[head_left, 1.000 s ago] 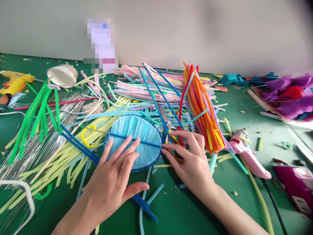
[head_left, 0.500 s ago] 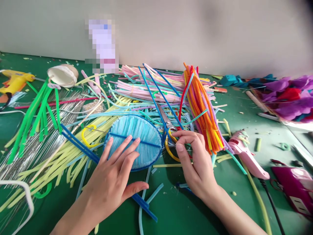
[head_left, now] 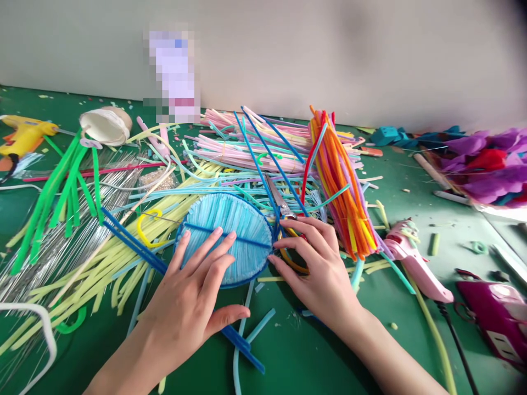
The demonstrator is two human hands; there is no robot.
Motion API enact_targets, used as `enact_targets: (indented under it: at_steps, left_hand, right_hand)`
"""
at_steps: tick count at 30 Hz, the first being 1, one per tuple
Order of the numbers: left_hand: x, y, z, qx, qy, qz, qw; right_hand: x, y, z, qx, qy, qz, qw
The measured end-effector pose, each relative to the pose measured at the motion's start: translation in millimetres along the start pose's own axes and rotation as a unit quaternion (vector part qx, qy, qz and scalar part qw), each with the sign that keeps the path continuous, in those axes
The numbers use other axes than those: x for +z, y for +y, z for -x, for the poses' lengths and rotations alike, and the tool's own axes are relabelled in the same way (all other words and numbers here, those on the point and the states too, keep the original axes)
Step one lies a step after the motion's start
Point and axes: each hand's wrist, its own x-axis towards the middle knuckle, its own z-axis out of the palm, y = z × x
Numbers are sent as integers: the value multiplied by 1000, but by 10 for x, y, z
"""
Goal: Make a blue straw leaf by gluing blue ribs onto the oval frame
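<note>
A round disc [head_left: 247,219] covered in light blue pipe cleaner strands, edged in dark blue, lies in front of me. A dark blue pipe cleaner [head_left: 251,240] runs across its middle. My left hand [head_left: 193,291] lies on the disc with fingers spread, its fingertips along that strip. My right hand [head_left: 319,269] is at the disc's right edge, its thumb and fingertips apart and close to the rim. Scissors [head_left: 276,192] with yellow handles lie partly under that hand. Long dark blue pipe cleaners [head_left: 257,156] lie beside and over the blades; others [head_left: 132,241] pass under my left hand.
Behind are bundles of pink [head_left: 247,148] and orange pipe cleaners [head_left: 340,186]. Yellow-green strips [head_left: 111,263] and metal wires [head_left: 93,219] spread left, near a yellow glue gun [head_left: 27,137]. To the right are a pink glue gun [head_left: 420,263] and a magenta power socket [head_left: 494,315].
My right hand has shifted left to the disc's right edge, and its curled fingers have stretched out. The left hand and disc have stayed in place.
</note>
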Motion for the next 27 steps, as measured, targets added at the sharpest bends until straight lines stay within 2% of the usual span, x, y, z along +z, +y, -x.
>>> enact_targets:
  at_steps: [8,14,17,23,27]
  left_hand:
    - [2,-2,7,5,5,1,1000]
    - [10,-2,2,3,7,-2,1000]
    - [11,-7,5,6,6,-5,1000]
    - [7,-12,6,5,6,-2,1000]
    - [2,-13,7,4,6,-1,1000]
  right_hand:
    - [-5,-35,-22,-6,36,10,999]
    - [47,8,-17,-17,24,38,999]
    - [28,15,-19,-16,29,21,999]
    - [-33,12,-40,-19,91,-11,996]
    - [-27,7,-45,-11,82,-59,995]
